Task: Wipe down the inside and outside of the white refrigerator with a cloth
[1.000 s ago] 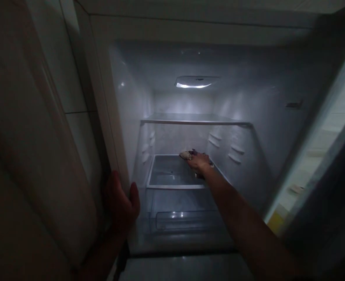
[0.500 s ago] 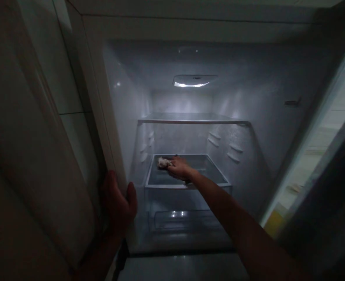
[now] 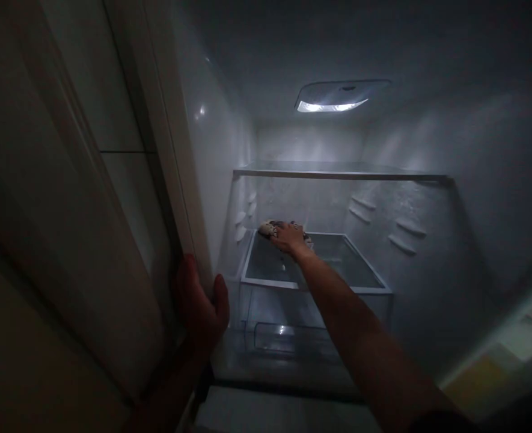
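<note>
My right hand (image 3: pixel 290 237) reaches deep into a refrigerator and presses a crumpled patterned cloth (image 3: pixel 269 228) against the back left of the lower glass shelf (image 3: pixel 353 261). Its fingers lie over the cloth, which is pale with dark markings. On the left, my left hand (image 3: pixel 199 304) grips the refrigerator's front side edge (image 3: pixel 189 225), thumb on the inner side and fingers round the outside. Part of those fingers is lost in shadow.
An upper shelf (image 3: pixel 338 175) spans the refrigerator above my right arm, below a lit lamp (image 3: pixel 333 99). Shelf ribs (image 3: pixel 401 243) stick out from the side walls. Below the lower shelf is a clear drawer (image 3: pixel 288 340). A yellow item (image 3: pixel 477 379) shows blurred at lower right.
My view has come closer to the refrigerator. My right hand has pushed the cloth farther back on the lower shelf. My left hand keeps its hold on the edge.
</note>
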The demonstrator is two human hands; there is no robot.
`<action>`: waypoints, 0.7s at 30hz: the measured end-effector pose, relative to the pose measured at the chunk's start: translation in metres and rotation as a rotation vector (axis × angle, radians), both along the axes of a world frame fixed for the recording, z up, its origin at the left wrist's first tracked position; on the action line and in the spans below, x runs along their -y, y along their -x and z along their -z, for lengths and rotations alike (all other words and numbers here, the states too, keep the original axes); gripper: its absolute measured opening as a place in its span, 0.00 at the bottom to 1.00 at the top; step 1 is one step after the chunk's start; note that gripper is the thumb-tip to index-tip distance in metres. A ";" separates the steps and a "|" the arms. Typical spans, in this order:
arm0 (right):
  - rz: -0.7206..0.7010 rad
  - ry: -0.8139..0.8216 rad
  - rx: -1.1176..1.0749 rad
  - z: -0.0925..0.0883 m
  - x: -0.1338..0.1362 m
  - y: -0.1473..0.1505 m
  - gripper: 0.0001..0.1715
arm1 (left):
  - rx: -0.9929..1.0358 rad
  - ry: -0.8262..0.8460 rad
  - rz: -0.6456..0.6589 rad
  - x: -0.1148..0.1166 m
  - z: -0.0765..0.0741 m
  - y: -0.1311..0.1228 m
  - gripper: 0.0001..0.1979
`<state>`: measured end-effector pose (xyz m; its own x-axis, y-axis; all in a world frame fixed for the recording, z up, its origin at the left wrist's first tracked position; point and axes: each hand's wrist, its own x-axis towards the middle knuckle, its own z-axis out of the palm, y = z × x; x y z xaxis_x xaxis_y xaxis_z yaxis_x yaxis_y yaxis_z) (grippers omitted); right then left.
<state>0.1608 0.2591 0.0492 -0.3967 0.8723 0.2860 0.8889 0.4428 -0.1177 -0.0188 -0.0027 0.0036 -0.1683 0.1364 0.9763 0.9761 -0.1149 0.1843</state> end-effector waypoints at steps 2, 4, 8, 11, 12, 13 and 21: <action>-0.095 0.022 0.021 0.000 0.014 0.020 0.29 | -0.010 0.003 -0.001 -0.001 0.000 0.001 0.42; -0.150 0.042 0.031 0.001 0.033 0.031 0.31 | -0.009 0.006 0.001 -0.002 0.000 0.003 0.42; -0.279 0.069 0.023 0.002 0.077 0.017 0.32 | -0.004 0.006 0.030 -0.003 -0.002 0.005 0.43; -0.436 0.101 0.022 0.004 0.099 -0.025 0.29 | -0.013 -0.003 0.067 -0.003 -0.003 0.007 0.44; -0.444 0.116 0.002 0.004 0.102 -0.045 0.30 | -0.015 -0.004 0.078 -0.003 -0.003 0.007 0.44; -0.413 0.127 -0.029 0.004 0.102 -0.067 0.30 | -0.015 -0.004 0.085 -0.003 -0.003 0.007 0.45; 0.248 0.084 -0.271 -0.006 0.073 -0.154 0.24 | -0.023 0.003 0.057 -0.003 -0.004 0.002 0.44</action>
<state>0.3150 0.1857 0.0549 -0.0902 0.9572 0.2751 0.8997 0.1967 -0.3897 -0.0211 -0.0001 0.0072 -0.1377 0.1481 0.9793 0.9720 -0.1701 0.1624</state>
